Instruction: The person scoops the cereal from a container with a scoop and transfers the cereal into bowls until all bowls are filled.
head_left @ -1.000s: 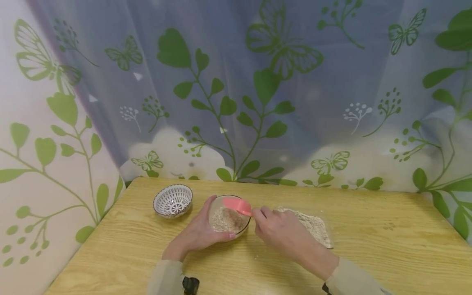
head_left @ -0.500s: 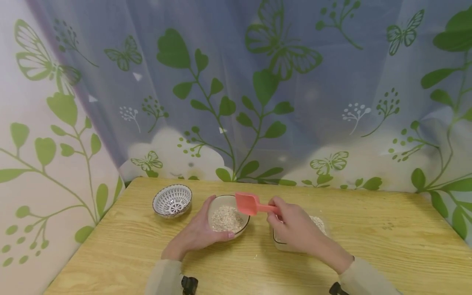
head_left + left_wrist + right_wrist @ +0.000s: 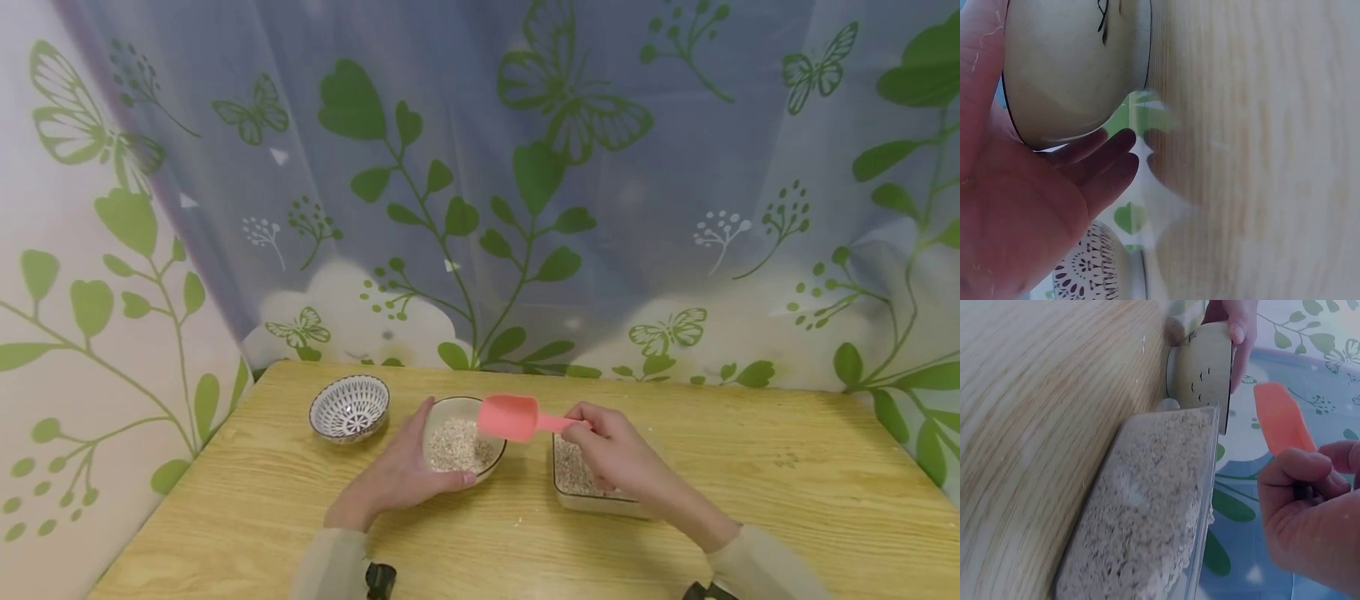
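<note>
My left hand (image 3: 408,471) holds a cream bowl (image 3: 491,475) with a dark rim, its thumb along the near side and its fingers round the far left. Pale oat flakes (image 3: 459,446) lie inside the bowl. In my right hand (image 3: 622,454) is a coral-pink scoop (image 3: 510,417), gripped by its handle. The scoop's blade hangs just over the bowl's right rim in the head view. Below the right hand stands a rectangular container (image 3: 1141,500) with clear walls, filled with oat flakes; the hand partly covers it in the head view.
A small patterned bowl (image 3: 351,408) stands to the left of the left hand. The wooden table (image 3: 787,500) bears a few stray flakes near the front. Behind its back edge hangs a curtain (image 3: 615,208) with green leaves and butterflies.
Flakes were falling from the tipped scoop into the bowl; now it is turned level. The right hand has drawn right with it, uncovering the container's left side. The left hand stays put.
</note>
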Demonstrator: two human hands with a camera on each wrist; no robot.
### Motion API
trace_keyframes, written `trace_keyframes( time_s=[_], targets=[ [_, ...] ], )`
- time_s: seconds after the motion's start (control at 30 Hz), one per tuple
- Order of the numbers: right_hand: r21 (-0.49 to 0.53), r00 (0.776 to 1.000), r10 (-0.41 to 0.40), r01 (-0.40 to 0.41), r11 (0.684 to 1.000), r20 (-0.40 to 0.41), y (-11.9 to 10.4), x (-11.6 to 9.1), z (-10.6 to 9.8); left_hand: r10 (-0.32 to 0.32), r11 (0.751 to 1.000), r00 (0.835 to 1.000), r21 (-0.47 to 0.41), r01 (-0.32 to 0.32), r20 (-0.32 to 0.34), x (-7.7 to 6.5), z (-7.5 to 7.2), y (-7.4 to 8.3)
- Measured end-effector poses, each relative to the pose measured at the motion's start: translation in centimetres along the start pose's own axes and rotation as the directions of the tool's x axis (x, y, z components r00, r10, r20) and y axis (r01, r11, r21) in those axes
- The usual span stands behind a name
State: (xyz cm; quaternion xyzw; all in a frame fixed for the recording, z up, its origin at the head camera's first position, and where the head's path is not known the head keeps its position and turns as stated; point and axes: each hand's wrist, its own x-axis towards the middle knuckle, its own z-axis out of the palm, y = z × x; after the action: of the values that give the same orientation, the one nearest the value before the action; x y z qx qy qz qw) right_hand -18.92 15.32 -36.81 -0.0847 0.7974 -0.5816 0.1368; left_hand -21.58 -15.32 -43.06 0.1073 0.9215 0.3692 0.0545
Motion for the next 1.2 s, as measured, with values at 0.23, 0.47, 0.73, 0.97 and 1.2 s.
trace_keyframes(
  time_s=[0.23,0.47,0.73,0.97,1.2],
  targets=[
    [0.037,1.000,0.026,-0.027,0.999,0.010,0.4,-0.8,-1.5,0.020,0.993,0.999,0.114,-0.015,-0.038,-0.3,-0.2,0.5],
    [0.064,0.999,0.042,-0.041,0.997,-0.011,0.7,-1.9,-4.0,0.081,0.986,0.995,0.149,-0.072,-0.059,-0.6,-0.5,1.9],
    [0.016,0.996,0.080,-0.080,0.997,-0.029,1.2,-3.1,-6.7,0.132,0.969,0.988,0.221,-0.111,-0.082,-0.9,-0.9,4.0],
    [-0.031,0.993,0.117,-0.118,0.992,-0.031,1.9,-3.8,-7.7,0.162,0.962,0.982,0.238,-0.134,-0.101,-0.8,-0.9,4.6],
    [-0.051,0.989,0.150,-0.150,0.987,0.004,3.2,-3.9,-7.9,0.219,0.954,0.970,0.232,-0.191,-0.101,-1.0,-0.9,5.9]
  ],
)
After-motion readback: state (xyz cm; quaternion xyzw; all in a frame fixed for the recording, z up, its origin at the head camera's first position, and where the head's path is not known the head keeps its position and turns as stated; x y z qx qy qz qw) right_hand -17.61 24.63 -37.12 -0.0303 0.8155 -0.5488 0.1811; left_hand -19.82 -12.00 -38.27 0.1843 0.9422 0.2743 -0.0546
